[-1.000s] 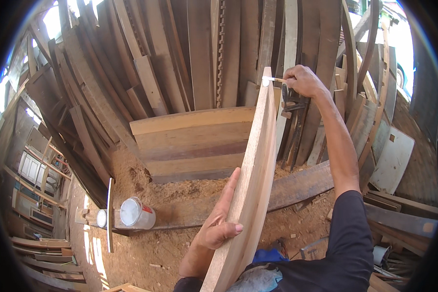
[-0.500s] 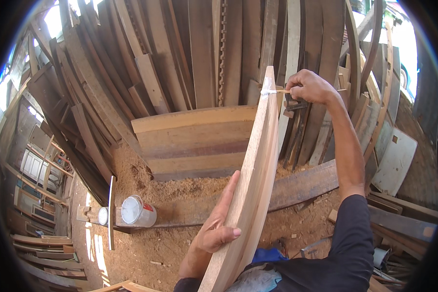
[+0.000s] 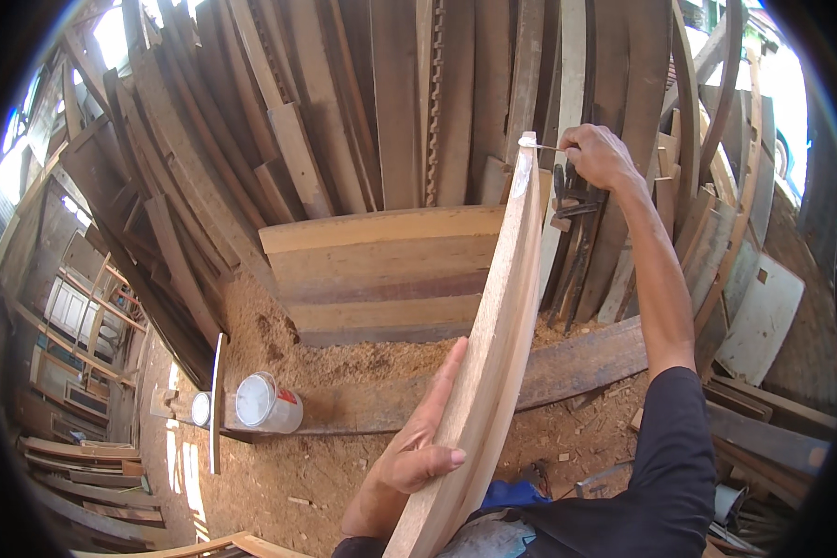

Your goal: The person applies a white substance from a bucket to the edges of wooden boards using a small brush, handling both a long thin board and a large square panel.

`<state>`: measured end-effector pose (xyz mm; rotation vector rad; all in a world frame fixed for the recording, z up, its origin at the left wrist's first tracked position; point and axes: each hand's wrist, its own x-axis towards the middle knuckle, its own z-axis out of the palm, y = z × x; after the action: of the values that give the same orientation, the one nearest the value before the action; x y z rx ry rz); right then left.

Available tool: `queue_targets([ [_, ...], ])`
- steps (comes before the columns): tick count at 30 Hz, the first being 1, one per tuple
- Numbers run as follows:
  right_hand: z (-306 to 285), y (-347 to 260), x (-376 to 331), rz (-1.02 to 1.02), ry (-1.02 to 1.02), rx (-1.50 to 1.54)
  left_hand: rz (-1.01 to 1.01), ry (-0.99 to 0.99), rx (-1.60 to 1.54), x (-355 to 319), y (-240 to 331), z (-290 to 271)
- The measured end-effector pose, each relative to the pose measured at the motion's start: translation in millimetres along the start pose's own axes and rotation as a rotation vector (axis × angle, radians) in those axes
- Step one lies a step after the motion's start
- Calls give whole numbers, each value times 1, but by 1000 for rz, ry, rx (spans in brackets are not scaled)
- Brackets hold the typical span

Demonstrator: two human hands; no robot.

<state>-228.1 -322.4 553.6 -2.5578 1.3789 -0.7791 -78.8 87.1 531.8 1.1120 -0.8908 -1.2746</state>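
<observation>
Two bare hands are at work on one long piece of pale wood [image 3: 479,372], which rises from the lower edge near the person's body to a narrow top end in front of the leaning planks. The left hand [image 3: 423,451] holds it low down, its grip closed about the left side, with one thumb over the upper face and one finger stretched along the edge; the other fingers are mostly hidden. The right hand [image 3: 600,153] has its grip pinching one thin stick [image 3: 551,148], whose far end meets one dab of white paste [image 3: 528,143] at the wood's top end; one whitish smear [image 3: 521,177] shines on the face just below. Beyond, one low worktop [image 3: 344,409] carries two containers at its left part: one larger white bucket [image 3: 279,418] with a red mark and one smaller white tub [image 3: 201,409], with one narrow upright strip [image 3: 218,405] between them. Behind the worktop stands one wide panel [image 3: 381,260] showing five bands of wood, with sawdust [image 3: 251,321] heaped beside it. One dark clamp [image 3: 577,208] is near the right hand, below it. The planks [image 3: 400,112] leaning behind are too many and too overlapped to count.
</observation>
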Motion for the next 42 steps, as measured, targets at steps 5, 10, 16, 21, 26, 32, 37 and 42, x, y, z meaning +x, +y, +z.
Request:
queue_targets([
  [5, -8, 14, 5, -35, 65, 77, -22, 14, -46, 0, 4, 6],
  [10, 17, 34, 41, -14, 29, 141, -34, 10, -107, -2, 1, 6],
  [16, 12, 38, 47, -73, -134, 217, -69, 45, -115, -1, 8, 11],
  [21, -3, 25, 31, -80, -284, 203, -43, -56, -93, -2, 3, 2],
  [26, -16, 16, 8, -75, -355, 290, -34, -39, -90, -2, -4, -5],
  [32, -15, 18, 6, -112, -397, 408, -49, 51, -153, -3, 0, -2],
  [37, -1, 29, 33, -66, -299, 237, -26, 51, -203, -3, 2, 7],
  [42, 7, 35, 34, -119, -26, 372, -52, 12, -246, 0, 3, -1],
])
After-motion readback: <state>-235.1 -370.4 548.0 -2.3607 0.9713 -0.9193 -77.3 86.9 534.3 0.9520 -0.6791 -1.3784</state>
